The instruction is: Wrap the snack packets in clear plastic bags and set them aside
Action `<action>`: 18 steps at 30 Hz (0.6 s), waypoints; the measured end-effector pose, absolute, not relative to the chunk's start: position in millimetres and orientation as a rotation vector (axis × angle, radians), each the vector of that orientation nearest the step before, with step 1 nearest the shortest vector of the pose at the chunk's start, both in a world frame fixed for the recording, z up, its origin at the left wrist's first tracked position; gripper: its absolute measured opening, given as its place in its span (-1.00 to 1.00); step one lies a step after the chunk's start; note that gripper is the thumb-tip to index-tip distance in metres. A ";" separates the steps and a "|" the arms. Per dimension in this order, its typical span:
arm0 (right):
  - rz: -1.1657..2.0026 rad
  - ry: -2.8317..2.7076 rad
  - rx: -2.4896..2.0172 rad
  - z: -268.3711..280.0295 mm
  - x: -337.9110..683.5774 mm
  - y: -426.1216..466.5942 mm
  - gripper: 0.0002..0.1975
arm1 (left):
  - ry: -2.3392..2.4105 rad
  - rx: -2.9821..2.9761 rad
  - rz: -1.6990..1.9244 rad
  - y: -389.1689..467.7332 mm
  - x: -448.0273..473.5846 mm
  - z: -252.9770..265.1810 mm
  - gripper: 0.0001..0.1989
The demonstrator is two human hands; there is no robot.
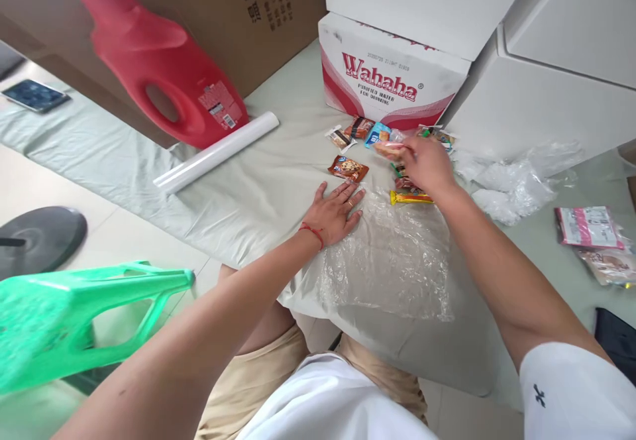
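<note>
My left hand [334,213] lies flat with fingers spread on the upper left edge of a transparent plastic bag [385,268]. Just beyond its fingertips is a brown cookie packet [348,168]. My right hand [428,165] pinches a small pinkish snack packet [389,150], partly hidden by the fingers. Around that hand lie a blue snack packet [378,134], a reddish-brown packet [358,127], a small white-and-brown packet [340,138] and a yellow packet [410,197]. More wrapped snacks are partly covered by the right hand.
A Wahaha water carton [392,82] stands behind the snacks. Crumpled plastic [517,185] and pink-and-white packages [591,226] are on the right. Leftward are a white roll [218,154], a red jug [169,75], a phone [36,95] and a green stool [74,307].
</note>
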State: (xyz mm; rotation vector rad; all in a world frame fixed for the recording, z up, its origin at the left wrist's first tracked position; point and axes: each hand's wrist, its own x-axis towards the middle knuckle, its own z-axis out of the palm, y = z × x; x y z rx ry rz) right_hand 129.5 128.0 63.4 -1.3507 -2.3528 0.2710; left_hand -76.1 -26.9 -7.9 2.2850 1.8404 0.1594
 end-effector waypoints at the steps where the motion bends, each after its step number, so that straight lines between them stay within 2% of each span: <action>1: 0.425 -2.290 -1.322 67.0 143.0 118.6 -0.66 | 1.840 2.282 0.164 -27.0 -76.2 -8.0 -0.38; 6: 1.377 -1.979 -1.243 63.0 200.0 56.9 -0.56 | 1.844 2.275 0.164 -27.5 -75.2 -6.7 -0.40; 8: 1.598 -1.894 -1.250 54.0 207.1 30.7 -0.51 | 1.842 2.283 0.166 -27.8 -75.0 -6.5 -0.40; 10: 1.656 -1.919 -1.268 44.8 206.4 9.3 -0.48 | 1.841 2.289 0.174 -28.0 -75.2 -6.8 -0.41; 12: 1.438 -2.070 -1.312 38.5 203.2 -5.0 -0.49 | 1.845 2.288 0.180 -28.2 -75.6 -7.3 -0.41; 16: 0.573 -2.315 -1.324 39.3 202.4 -18.2 -0.60 | 1.851 2.289 0.170 -28.0 -75.7 -7.4 -0.41; 18: 0.462 -2.386 -1.208 42.3 202.2 -23.1 -0.66 | 1.847 2.294 0.162 -27.6 -75.5 -7.1 -0.41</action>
